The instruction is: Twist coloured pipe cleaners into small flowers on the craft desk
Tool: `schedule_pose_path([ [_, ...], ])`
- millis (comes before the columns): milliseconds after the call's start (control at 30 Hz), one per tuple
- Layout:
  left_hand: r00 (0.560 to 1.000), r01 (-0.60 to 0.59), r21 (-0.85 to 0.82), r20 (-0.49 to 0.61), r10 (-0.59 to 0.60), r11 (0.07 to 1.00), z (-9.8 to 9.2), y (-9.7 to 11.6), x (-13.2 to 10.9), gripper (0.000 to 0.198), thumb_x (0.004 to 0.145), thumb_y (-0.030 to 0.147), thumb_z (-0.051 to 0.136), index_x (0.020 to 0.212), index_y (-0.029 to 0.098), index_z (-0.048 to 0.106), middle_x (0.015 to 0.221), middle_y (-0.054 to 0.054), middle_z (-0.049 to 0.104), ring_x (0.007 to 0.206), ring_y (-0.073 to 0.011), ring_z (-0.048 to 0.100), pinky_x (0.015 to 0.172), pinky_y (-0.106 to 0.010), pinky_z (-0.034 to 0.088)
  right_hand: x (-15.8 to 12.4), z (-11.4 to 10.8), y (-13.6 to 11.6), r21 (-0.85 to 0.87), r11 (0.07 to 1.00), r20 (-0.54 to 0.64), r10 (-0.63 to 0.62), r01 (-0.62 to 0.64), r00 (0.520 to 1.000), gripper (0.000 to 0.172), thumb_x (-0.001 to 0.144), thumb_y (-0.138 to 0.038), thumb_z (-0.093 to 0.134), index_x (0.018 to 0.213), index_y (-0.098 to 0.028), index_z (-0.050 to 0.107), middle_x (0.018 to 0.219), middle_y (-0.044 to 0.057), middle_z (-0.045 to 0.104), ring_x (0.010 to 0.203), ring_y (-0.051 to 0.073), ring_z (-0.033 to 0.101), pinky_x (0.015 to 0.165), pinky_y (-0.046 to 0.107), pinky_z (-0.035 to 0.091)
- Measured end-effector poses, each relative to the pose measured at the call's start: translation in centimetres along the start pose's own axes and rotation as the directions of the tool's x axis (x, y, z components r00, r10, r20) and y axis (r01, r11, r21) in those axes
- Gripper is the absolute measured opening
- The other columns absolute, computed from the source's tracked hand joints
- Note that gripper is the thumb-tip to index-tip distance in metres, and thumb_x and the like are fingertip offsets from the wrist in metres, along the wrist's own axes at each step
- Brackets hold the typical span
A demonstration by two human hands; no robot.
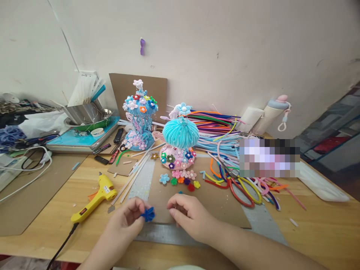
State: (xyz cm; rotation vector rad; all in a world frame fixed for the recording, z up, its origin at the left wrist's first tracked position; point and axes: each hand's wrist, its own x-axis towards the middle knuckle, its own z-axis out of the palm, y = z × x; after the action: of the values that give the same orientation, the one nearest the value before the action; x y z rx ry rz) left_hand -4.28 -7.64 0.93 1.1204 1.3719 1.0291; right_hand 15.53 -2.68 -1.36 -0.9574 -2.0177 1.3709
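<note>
My left hand (128, 219) is closed in a pinch on a small dark blue pipe-cleaner flower (149, 214). Beside it, a short gap to the right, my right hand (191, 215) has its fingers curled toward the thumb; whatever they hold, if anything, is hidden. Beyond both hands, several small fuzzy flowers lie on the cardboard sheet (222, 202), among them a light blue flower (164, 179) and a red flower (191, 187). Behind these stands a pipe-cleaner model with a turquoise dome (180, 133) and a pink base (177, 159) dotted with flowers.
A yellow glue gun (94, 198) lies at left, its cord running off the front edge. Scissors with red and yellow handles (244, 191) rest at right near loose pipe cleaners (216, 142). A flower-covered blue model (140, 123) stands behind. A bottle (271, 114) leans against the wall.
</note>
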Motion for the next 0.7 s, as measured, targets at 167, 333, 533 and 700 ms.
schedule_pose_path([
  [167,0.971,0.119,-0.267,-0.171,-0.169,0.956,-2.0,-0.5,-0.8,0.011,0.066,0.019,0.063,0.072,0.018,0.054,0.076,0.0,0.06,0.07,-0.0147,0.059,0.058,-0.025,0.05,0.4,-0.4,0.5,0.011,1.0,-0.039,0.023,-0.023,0.999,0.011,0.084,-0.019,0.043,0.091,-0.018,0.052,0.063,-0.003,0.05,0.056,0.01,0.05,0.051,0.019,0.036],
  [333,0.92,0.172,-0.496,-0.228,-0.319,0.851,-2.0,-0.3,-0.8,0.016,0.067,0.015,0.064,0.082,0.017,0.059,0.08,-0.002,0.061,0.076,-0.0156,0.062,0.053,-0.021,0.052,0.4,-0.3,0.7,-0.005,1.0,-0.03,0.023,-0.023,0.999,0.011,0.084,-0.02,0.044,0.09,-0.019,0.053,0.065,-0.003,0.051,0.057,0.01,0.05,0.051,0.02,0.037],
  [533,0.95,0.167,-0.399,-0.181,-0.256,0.902,-1.8,-0.8,-0.5,0.024,0.065,0.019,0.07,0.085,0.016,0.056,0.083,-0.003,0.062,0.075,-0.013,0.063,0.066,-0.022,0.052,0.4,-0.3,0.8,-0.032,0.999,-0.029,0.018,-0.018,0.999,0.011,0.084,-0.02,0.044,0.09,-0.019,0.053,0.065,-0.003,0.051,0.057,0.01,0.05,0.051,0.02,0.037],
  [700,0.957,0.005,-0.075,-0.289,-0.026,0.997,-1.8,-1.5,-0.2,0.039,0.059,0.025,0.073,0.089,0.02,0.048,0.086,0.002,0.057,0.068,-0.0121,0.061,0.064,-0.025,0.05,0.5,-0.5,1.0,-0.05,0.999,-0.019,0.015,-0.016,1.0,0.012,0.084,-0.019,0.044,0.091,-0.018,0.054,0.068,-0.002,0.053,0.059,0.01,0.05,0.052,0.02,0.037],
])
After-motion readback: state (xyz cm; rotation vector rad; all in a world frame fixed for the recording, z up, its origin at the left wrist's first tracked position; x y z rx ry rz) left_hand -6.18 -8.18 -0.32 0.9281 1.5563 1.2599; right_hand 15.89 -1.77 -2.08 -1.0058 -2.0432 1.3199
